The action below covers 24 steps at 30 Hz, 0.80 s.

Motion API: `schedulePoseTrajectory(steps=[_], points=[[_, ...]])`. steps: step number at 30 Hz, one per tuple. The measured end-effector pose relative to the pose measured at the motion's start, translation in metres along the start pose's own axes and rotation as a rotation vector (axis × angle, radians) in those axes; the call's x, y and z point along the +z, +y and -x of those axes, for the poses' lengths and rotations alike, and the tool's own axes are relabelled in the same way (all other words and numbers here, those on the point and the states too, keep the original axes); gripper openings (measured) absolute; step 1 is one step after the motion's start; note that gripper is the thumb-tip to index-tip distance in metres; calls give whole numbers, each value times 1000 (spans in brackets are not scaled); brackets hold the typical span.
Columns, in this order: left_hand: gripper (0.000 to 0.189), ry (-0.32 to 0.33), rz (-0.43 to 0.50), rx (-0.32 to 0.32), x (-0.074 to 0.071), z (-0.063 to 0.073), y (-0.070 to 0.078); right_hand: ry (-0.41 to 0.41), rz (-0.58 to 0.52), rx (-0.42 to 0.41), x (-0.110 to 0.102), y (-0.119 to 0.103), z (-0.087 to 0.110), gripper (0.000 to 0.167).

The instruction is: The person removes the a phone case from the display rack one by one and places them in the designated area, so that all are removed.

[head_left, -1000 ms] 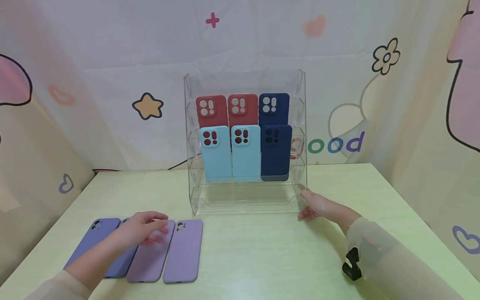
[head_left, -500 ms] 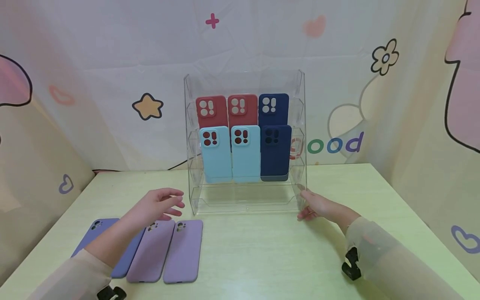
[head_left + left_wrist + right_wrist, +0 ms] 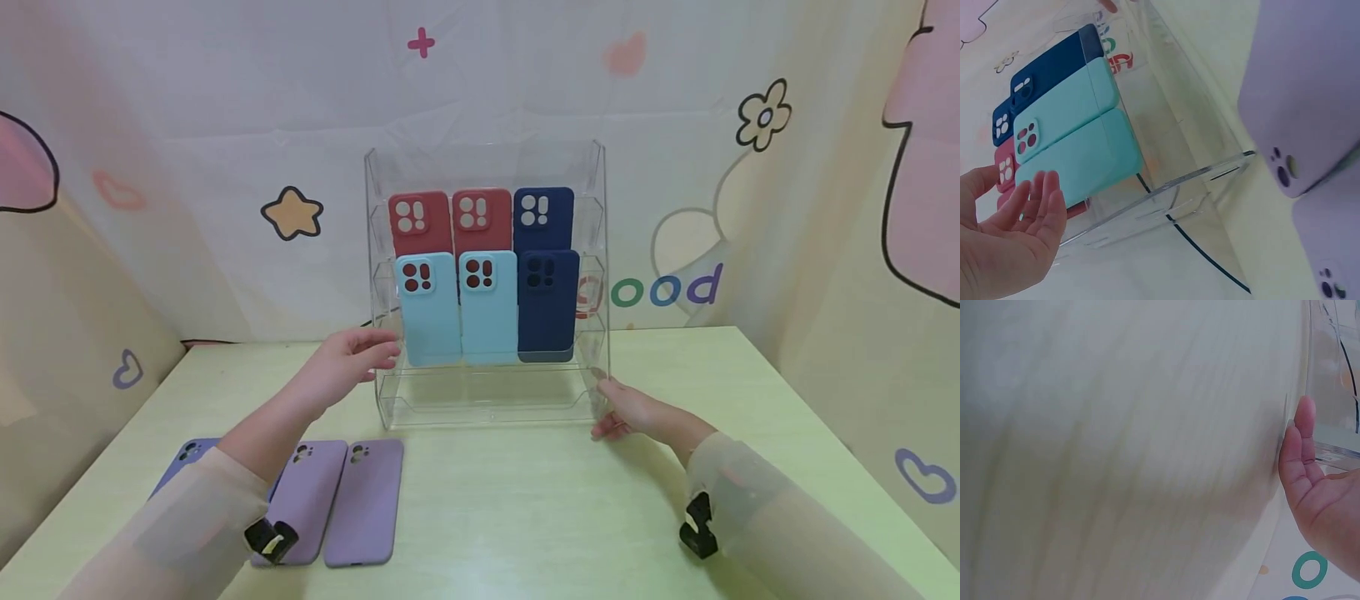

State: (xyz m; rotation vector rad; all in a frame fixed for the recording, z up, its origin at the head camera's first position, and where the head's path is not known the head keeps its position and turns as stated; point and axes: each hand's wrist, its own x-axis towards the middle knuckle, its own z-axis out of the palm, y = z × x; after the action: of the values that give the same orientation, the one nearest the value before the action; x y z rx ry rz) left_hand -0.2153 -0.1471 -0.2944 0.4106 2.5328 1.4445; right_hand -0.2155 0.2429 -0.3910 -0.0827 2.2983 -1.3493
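Observation:
A clear acrylic display rack [image 3: 491, 414] stands on the table. Its upper tiers hold two red phone cases [image 3: 422, 237], two light blue phone cases [image 3: 431, 321] and two navy phone cases [image 3: 547, 321]. My left hand [image 3: 347, 367] is raised at the rack's left side, fingers loosely bent and holding nothing. In the left wrist view, that hand [image 3: 1019, 231] overlaps the nearer light blue case. My right hand [image 3: 636, 408] touches the rack's lower right corner. The right wrist view shows its fingers [image 3: 1294, 450] extended along the rack's edge.
Purple phone cases [image 3: 365, 508] lie flat on the table at front left, beside a blue-violet case [image 3: 187, 454] partly hidden by my left sleeve [image 3: 187, 517]. A printed curtain [image 3: 225, 208] hangs behind the table. The rack's lowest tier [image 3: 487, 387] holds no case.
My left hand has moved up and right, from over the purple cases to the rack's left side. The right hand has stayed at the rack's corner.

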Motion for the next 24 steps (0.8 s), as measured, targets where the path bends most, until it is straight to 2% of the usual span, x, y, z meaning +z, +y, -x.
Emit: schedulePoseTrajectory(steps=[5, 11, 20, 24], points=[[45, 79, 3, 21, -1, -18, 7, 4, -12, -16, 0, 1, 1, 59], [48, 166, 7, 8, -4, -34, 2, 6, -2, -16, 0, 3, 0, 58], [58, 140, 48, 23, 3, -43, 5, 10, -3, -10, -1, 5, -2, 56], [59, 147, 62, 4, 6, -47, 8, 11, -1, -3, -1, 4, -2, 57]])
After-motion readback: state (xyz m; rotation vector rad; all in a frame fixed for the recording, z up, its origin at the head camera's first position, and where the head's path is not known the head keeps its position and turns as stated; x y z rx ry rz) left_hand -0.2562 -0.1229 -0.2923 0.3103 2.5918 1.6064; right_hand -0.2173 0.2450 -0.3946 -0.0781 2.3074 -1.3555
